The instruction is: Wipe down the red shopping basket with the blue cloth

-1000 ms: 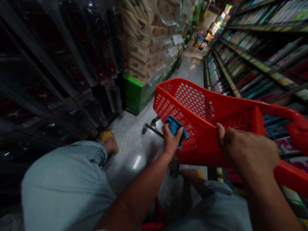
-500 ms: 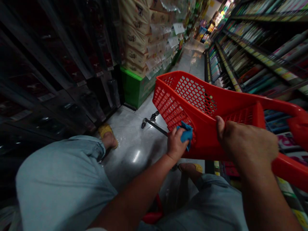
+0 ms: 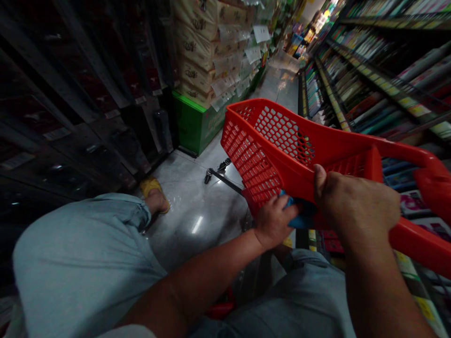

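Note:
A red plastic shopping cart (image 3: 268, 155) with perforated basket walls stands tilted in view ahead of me. My right hand (image 3: 359, 202) is closed round the upper edge of its near side, thumb on top. Lower down on the same side, my left hand (image 3: 276, 223) presses a blue cloth (image 3: 301, 213) against the cart's outer wall. The fingers of that hand partly cover the cloth. Below the basket, a dark leg of the cart runs to black casters (image 3: 208, 175) on the floor.
Stacked tan packages (image 3: 197, 61) rest on a green base (image 3: 192, 124) to the left of the aisle. Shelves (image 3: 380, 84) packed with goods line the right. Dark racks (image 3: 70, 94) stand at far left. My feet, in yellow slippers (image 3: 151, 185), are on the shiny tiled floor (image 3: 186, 197).
My left hand has slid the blue cloth rightward and down along the cart's lower wall. My right hand keeps its hold on the edge.

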The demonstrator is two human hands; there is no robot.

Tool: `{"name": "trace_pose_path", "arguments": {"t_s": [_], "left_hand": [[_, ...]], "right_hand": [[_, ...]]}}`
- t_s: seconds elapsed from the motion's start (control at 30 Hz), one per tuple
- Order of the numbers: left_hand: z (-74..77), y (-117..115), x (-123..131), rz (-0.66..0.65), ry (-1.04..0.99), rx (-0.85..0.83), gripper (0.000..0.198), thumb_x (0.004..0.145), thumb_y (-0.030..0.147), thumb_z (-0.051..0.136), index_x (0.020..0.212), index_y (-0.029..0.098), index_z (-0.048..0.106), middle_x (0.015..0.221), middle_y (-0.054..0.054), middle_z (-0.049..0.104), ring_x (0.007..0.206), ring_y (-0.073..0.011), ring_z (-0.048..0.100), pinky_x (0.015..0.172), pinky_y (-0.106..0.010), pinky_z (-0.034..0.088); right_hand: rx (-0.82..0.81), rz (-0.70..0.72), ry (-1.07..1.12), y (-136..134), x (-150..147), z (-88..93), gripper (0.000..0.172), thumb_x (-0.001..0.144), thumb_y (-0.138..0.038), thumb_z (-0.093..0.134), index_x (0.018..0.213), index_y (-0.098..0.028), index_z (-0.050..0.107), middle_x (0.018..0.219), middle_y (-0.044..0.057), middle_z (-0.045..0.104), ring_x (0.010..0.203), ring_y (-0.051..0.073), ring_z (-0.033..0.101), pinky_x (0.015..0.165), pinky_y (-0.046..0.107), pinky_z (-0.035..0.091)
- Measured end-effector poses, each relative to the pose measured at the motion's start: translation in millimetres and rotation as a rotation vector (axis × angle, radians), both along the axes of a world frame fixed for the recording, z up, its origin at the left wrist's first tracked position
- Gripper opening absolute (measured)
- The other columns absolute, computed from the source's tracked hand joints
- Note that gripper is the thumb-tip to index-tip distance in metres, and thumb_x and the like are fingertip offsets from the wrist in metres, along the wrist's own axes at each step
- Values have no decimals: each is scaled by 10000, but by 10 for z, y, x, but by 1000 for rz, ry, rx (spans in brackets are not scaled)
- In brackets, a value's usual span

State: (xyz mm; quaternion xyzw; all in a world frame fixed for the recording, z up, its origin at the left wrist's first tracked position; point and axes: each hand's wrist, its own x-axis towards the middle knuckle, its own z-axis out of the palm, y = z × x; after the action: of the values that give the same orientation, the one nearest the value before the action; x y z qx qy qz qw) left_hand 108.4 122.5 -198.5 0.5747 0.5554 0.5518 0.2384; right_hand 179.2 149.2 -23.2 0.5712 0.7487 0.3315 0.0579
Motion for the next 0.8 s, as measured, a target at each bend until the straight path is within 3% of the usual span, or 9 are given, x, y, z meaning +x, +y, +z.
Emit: {"name": "trace_pose_path", "arguments": {"t_s": [0.07,0.13,0.2,0.3,0.4,0.5,0.7,0.8], "left_hand": [[-189,-139,86,-85,19,-8,385,700,219,778,1066,321,720,1134,-26,651,1072,-225,630,988,-349,527],[-446,-208,92,-88,0,-58,400,701,191,778,1074,322,720,1191,-24,641,1138,-222,615,1037,-358,506],[-722,-211,43,-19,-48,-149,395,720,189,775,1096,285,703,1240,-39,621,1159,-226,607,1040,-393,508],[-1069,-148,-28,170,-152,-323,314,863,287,693,1155,182,641,1217,-80,625,1087,-223,624,950,-446,545],[-1204,-99,7,302,-249,-434,321,946,385,602,1166,151,611,1124,-72,650,964,-183,644,844,-399,572],[-1036,-148,161,338,-302,-441,291,943,336,600,1169,152,597,1071,-61,650,919,-172,644,819,-377,571],[-205,-288,350,175,-224,-232,472,725,133,735,1167,259,627,1232,-56,600,1125,-230,607,977,-368,522],[64,-253,242,108,-141,-152,507,714,157,746,1189,299,645,1230,-52,597,1119,-257,605,979,-393,518]], "right_hand": [[18,34,-3,-3,32,-5,697,1032,-477,241,700,-116,736,544,171,629,493,254,609,509,313,321],[38,61,-5,-17,53,-6,701,1029,-483,243,685,-120,734,530,170,621,480,252,596,509,320,334],[37,70,2,-38,48,-2,693,1027,-478,253,684,-120,738,529,172,622,491,254,598,523,329,361],[15,57,21,-64,1,9,675,1023,-468,272,694,-115,745,538,179,631,516,261,611,541,338,387],[6,32,43,-64,-51,24,674,1024,-464,268,733,-96,752,574,195,650,540,274,629,547,346,394],[-22,-16,73,-38,-73,37,665,1024,-466,279,780,-80,763,612,206,667,588,293,659,577,361,417],[18,55,119,37,-124,-14,642,1016,-417,283,763,-75,763,584,203,657,608,291,660,598,370,437],[-26,86,136,2,-193,30,587,1012,-372,297,803,-84,763,629,199,682,619,284,665,599,363,431]]}}
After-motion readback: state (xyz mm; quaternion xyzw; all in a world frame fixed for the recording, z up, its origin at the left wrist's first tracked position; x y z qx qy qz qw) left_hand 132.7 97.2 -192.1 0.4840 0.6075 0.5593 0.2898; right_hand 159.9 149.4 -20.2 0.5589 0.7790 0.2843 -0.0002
